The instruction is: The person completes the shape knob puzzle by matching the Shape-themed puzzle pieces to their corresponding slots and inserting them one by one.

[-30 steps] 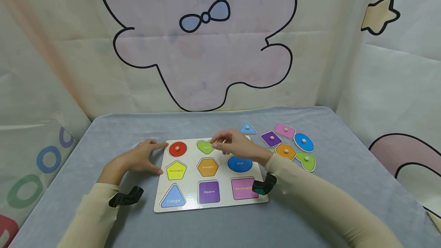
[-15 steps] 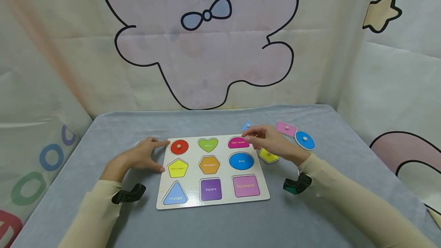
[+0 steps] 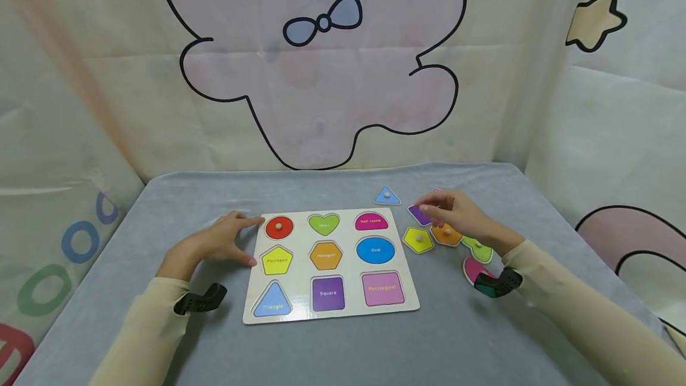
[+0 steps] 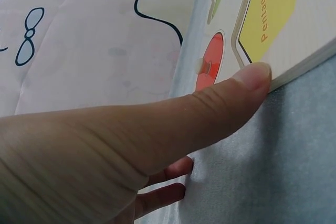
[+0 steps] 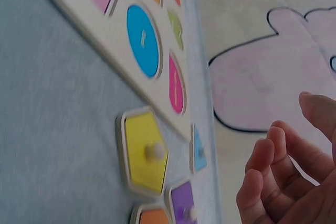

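A white shape puzzle board (image 3: 349,270) lies on the table, with printed, labelled recesses. A red knobbed circle piece (image 3: 279,229) sits in its far-left recess. My left hand (image 3: 217,244) rests at the board's left edge; in the left wrist view its thumb (image 4: 226,98) touches the rim beside the pentagon recess. My right hand (image 3: 466,217) hovers over the loose pieces, fingers loosely bent and thumb apart, holding nothing. Nearest it are the purple square piece (image 3: 419,216), the orange hexagon piece (image 3: 445,237) and the yellow pentagon piece (image 5: 137,142).
A blue triangle piece (image 3: 386,197) lies behind the board's far right corner. Right of the board are a green heart piece (image 3: 480,251) and a magenta piece (image 3: 472,268), partly behind the right wrist's strap. Grey cloth (image 3: 332,356) covers the table; a printed curtain (image 3: 321,88) hangs behind.
My right hand has moved right, from above the board's heart recess to over the loose pieces, uncovering the half-round recess and the yellow pentagon. My left hand stays at the board's edge.
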`<state>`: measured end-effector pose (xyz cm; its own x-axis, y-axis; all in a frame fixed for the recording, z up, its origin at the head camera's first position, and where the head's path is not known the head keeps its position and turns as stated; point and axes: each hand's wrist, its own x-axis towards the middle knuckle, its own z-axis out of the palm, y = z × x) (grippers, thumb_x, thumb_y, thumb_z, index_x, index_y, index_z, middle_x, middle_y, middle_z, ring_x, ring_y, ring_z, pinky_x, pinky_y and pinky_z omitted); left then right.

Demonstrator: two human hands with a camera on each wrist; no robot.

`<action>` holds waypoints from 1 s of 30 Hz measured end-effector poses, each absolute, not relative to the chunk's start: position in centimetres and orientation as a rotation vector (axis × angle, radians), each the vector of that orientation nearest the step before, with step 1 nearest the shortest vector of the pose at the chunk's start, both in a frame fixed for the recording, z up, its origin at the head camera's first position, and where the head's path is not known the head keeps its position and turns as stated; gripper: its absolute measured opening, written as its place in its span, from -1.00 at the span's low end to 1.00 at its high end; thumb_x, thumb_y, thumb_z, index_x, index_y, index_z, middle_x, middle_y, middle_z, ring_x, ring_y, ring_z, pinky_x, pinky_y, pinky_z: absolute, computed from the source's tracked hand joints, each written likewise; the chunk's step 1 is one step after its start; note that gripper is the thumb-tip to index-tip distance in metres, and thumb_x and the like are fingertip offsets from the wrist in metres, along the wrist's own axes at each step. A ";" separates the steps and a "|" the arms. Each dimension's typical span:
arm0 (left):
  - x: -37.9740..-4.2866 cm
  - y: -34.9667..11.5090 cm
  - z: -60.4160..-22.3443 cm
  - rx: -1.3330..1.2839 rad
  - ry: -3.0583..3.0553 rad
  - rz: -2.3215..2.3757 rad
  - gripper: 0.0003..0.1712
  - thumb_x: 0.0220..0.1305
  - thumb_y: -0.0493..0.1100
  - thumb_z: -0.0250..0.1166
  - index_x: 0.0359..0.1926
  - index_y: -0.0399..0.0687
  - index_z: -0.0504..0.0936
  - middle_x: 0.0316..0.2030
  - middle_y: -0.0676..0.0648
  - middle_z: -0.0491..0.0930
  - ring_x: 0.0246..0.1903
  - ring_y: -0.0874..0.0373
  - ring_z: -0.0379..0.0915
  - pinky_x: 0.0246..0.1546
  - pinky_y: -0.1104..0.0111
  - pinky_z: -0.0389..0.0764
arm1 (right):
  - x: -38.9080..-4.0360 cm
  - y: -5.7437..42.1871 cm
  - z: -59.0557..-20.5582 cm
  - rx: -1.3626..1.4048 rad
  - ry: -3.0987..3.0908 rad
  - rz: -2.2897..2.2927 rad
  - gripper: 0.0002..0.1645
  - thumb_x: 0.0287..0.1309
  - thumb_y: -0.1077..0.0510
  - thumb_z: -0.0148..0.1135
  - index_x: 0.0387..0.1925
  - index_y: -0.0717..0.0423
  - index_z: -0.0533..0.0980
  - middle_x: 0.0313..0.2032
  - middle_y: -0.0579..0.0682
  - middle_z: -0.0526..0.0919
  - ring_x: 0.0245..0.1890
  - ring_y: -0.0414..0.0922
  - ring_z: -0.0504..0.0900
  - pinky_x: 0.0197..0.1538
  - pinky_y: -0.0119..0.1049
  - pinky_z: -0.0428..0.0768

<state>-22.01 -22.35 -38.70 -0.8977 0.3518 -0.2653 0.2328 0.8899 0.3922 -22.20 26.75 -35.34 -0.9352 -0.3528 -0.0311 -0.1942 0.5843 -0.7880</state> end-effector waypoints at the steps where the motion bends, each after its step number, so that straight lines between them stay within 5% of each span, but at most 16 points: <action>1: -22.0 -22.4 -38.7 0.436 2.726 0.506 0.18 -0.09 0.13 0.64 0.52 0.02 0.28 0.42 -0.47 0.18 0.34 -0.39 0.16 0.27 -0.33 0.36 | -22.3 27.2 -35.4 -0.459 2.628 -1.275 -0.57 0.45 0.06 0.16 0.15 0.29 0.55 -0.09 0.26 0.63 -0.31 -0.06 0.59 -0.33 -0.32 0.64; 12: -22.0 -22.2 -38.9 0.433 2.721 0.515 0.18 -0.09 0.13 0.64 0.53 0.03 0.26 0.43 -0.45 0.18 0.34 -0.37 0.16 0.28 -0.33 0.36 | -21.4 31.9 -36.3 -0.435 2.666 -1.209 -0.53 0.42 0.10 0.19 0.19 0.34 0.52 -0.13 0.22 0.66 -0.26 -0.09 0.65 -0.23 -0.35 0.70; 20: -22.1 -22.2 -38.9 0.418 2.720 0.503 0.18 -0.09 0.12 0.64 0.53 0.05 0.26 0.42 -0.45 0.19 0.33 -0.37 0.17 0.29 -0.32 0.36 | -21.1 35.4 -37.0 -0.440 2.648 -1.171 -0.56 0.33 0.14 0.28 0.14 0.31 0.58 -0.21 -0.04 0.62 -0.23 -0.18 0.61 -0.18 -0.34 0.67; 30: -22.0 -22.2 -38.9 0.413 2.728 0.500 0.17 -0.08 0.12 0.64 0.53 0.05 0.27 0.42 -0.44 0.20 0.34 -0.36 0.17 0.28 -0.33 0.37 | -21.0 38.9 -38.1 -0.395 2.538 -1.065 -0.54 0.35 0.12 0.27 0.19 0.26 0.58 0.07 0.22 0.68 -0.09 -0.39 0.57 -0.09 -0.38 0.64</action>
<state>-22.01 -22.24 -38.86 -0.9015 0.3374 -0.2711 0.2193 0.8961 0.3860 -20.97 38.86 -38.10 -0.8965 -0.3863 -0.2171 -0.1157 0.6771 -0.7268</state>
